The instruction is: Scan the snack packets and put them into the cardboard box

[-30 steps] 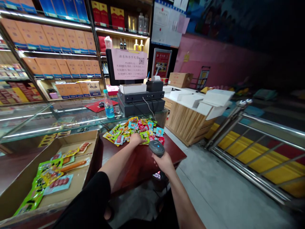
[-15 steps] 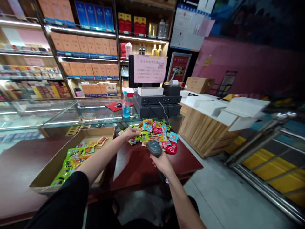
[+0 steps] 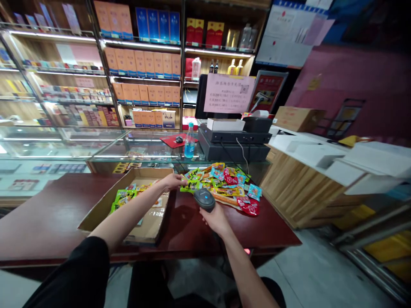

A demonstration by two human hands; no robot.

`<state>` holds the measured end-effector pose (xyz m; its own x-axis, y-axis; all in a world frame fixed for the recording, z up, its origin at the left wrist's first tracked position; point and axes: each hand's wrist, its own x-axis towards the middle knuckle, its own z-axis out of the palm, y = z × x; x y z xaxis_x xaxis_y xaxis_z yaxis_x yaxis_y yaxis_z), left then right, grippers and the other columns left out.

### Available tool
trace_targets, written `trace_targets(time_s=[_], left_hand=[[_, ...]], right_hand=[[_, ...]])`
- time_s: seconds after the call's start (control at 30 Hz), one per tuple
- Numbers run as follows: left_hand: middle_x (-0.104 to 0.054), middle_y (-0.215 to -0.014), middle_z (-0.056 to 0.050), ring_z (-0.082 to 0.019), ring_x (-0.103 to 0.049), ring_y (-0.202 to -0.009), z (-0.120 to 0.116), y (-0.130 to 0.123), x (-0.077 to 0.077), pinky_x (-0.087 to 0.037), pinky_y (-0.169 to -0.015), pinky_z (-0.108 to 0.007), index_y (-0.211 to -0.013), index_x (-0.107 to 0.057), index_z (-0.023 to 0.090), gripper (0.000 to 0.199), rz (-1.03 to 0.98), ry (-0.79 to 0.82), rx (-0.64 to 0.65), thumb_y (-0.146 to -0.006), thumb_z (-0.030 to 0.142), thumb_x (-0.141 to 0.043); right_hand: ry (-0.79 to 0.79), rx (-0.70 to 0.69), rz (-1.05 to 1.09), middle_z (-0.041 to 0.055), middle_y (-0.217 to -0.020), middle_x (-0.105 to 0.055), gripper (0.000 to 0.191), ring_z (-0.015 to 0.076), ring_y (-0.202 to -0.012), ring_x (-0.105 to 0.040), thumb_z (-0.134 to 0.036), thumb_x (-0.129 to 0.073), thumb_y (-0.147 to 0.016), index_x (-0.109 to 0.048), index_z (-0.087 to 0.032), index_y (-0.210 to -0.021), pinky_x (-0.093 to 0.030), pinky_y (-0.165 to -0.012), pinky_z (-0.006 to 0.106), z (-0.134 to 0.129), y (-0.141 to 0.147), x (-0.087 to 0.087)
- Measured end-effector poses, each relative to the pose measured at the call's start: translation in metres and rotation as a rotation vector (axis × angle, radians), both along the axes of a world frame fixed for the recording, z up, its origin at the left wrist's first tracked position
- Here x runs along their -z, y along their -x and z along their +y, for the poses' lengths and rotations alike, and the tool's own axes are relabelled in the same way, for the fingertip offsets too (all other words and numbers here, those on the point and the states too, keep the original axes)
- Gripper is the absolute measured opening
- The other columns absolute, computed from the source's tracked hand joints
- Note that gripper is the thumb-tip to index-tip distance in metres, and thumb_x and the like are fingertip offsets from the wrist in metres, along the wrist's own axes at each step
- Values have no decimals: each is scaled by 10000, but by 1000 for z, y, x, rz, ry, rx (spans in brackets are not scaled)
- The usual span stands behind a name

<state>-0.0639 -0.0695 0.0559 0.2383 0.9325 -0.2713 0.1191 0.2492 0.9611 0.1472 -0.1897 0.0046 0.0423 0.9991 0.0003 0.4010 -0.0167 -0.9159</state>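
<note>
My right hand (image 3: 214,217) is wrapped round the handle of a dark barcode scanner (image 3: 204,199) with a small blue light on top. The fingers of my left hand (image 3: 173,182) pinch a green snack packet (image 3: 190,186) just left of the scanner's head. Beyond both hands lies a pile of snack packets (image 3: 231,179) in red, blue, yellow and green wrappers. Under my left forearm stands a shallow cardboard box (image 3: 147,233) with more packets in it, partly hidden by the arm.
A blue drink bottle (image 3: 189,143) stands on the glass counter (image 3: 147,147) beside a black cash drawer (image 3: 234,149). Pink paper covers the monitor (image 3: 228,94). At the right is a wooden cabinet (image 3: 290,186). The table's (image 3: 269,235) right corner juts over the floor.
My view has turned left, so the scene sits further right. My left hand has drawn back from the pile with the green packet, which is now near the scanner's head.
</note>
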Motion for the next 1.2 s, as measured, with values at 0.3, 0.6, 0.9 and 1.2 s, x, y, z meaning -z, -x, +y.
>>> trace_targets(time_s=[0.3,0.6,0.9,1.2], left_hand=[[-694,-709,-15,-100,-587,-637,0,2,0,-393,-552,-193,-721,-728,136,455,43,-6,10,-374,332,-950],[-682,-692,4,-96,-578,-582,-23,119,-28,-423,-519,-187,-765,-721,150,477,134,-133,-200,-399,363,-941],[-707,-733,-37,-147,-658,-716,-78,202,-44,-542,-702,-262,-753,-727,147,462,97,-73,-326,-452,436,-927],[-724,-770,-44,-127,-641,-651,-20,102,-22,-538,-655,-253,-809,-738,134,529,157,-94,-69,-481,514,-906]], right_hand=[[-12,2,12,-11,-520,-642,121,162,-469,-639,-258,-670,-748,-621,-181,-827,-464,-454,219,0,1,0],[8,-49,29,11,-585,-680,177,160,-476,-649,-324,-676,-757,-627,-178,-844,-471,-427,214,14,9,20],[37,-141,36,16,-593,-678,190,161,-477,-649,-311,-680,-769,-619,-167,-876,-476,-419,213,21,33,25],[3,14,38,20,-607,-679,177,162,-475,-646,-324,-676,-757,-607,-176,-826,-456,-412,210,11,-14,22]])
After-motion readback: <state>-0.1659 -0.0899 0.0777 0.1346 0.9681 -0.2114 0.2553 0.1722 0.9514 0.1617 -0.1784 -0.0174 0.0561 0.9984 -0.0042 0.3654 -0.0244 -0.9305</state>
